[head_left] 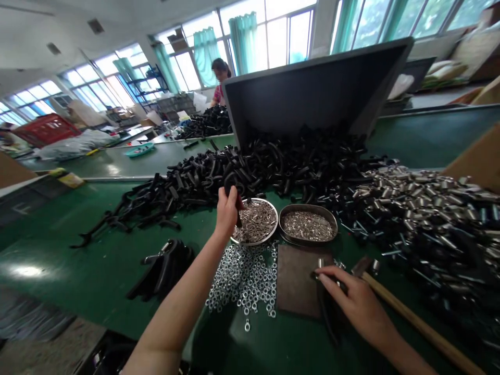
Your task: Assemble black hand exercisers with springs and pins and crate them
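My left hand (pixel 226 211) is closed round a black curved piece (pixel 238 220), above the left edge of a round metal dish (pixel 277 221) of small metal pins. Over a brown square pad (pixel 295 291), my right hand (pixel 357 299) pinches another black curved piece (pixel 329 317), whose lower end hangs past the pad's edge. A short silvery sleeve (pixel 321 263) shows beside the right fingertips; whether it is joined to that piece I cannot tell. Many small metal rings (pixel 246 281) lie loose between my arms.
A hammer (pixel 414 317) lies under and beside my right wrist. An oval tin (pixel 283 234) holds small metal parts. Black pieces (pixel 203 174) spill from a tipped grey bin (pixel 312 88). Metal sleeves (pixel 422 195) are heaped at right. Finished-looking black pieces (pixel 166 271) lie left. A person (pixel 221 83) works behind.
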`<state>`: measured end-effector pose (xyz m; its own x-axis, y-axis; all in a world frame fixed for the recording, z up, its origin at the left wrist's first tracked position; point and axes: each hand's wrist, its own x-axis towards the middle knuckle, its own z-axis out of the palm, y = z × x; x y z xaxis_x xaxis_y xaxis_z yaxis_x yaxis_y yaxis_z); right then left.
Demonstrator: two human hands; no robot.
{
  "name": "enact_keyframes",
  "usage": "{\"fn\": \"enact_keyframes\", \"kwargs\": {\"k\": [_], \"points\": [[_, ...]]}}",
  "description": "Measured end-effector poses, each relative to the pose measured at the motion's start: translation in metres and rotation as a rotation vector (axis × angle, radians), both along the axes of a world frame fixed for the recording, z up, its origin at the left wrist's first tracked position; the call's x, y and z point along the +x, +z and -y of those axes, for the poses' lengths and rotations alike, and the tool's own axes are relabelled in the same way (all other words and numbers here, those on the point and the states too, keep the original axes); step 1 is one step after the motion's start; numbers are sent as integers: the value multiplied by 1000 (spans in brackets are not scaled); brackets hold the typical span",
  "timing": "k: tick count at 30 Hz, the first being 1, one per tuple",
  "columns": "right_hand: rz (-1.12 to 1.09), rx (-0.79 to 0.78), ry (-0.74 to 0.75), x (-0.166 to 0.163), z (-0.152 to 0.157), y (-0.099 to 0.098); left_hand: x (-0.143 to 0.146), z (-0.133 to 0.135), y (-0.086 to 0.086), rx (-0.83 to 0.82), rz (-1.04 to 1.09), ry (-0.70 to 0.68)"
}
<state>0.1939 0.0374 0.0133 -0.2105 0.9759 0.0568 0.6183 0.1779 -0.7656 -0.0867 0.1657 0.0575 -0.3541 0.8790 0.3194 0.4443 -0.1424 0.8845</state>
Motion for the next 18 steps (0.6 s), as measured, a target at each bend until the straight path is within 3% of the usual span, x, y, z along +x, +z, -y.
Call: {"fn": "enact_keyframes", "kwargs": {"k": [3, 6, 10, 14, 18], "points": [[-209, 31, -80, -13, 7, 21, 50, 79, -10, -226, 639, -340], [-305, 93, -101, -26, 17, 34, 87, 141, -23, -403, 871, -495], [-262, 176, -56, -35, 33, 36, 105, 178, -22, -469, 903, -515], [-183, 210, -63, -35, 47, 36, 108, 191, -9, -547, 773, -479], [-126, 216, 70, -29, 51, 43, 108, 200, -11, -529, 643, -512]]}}
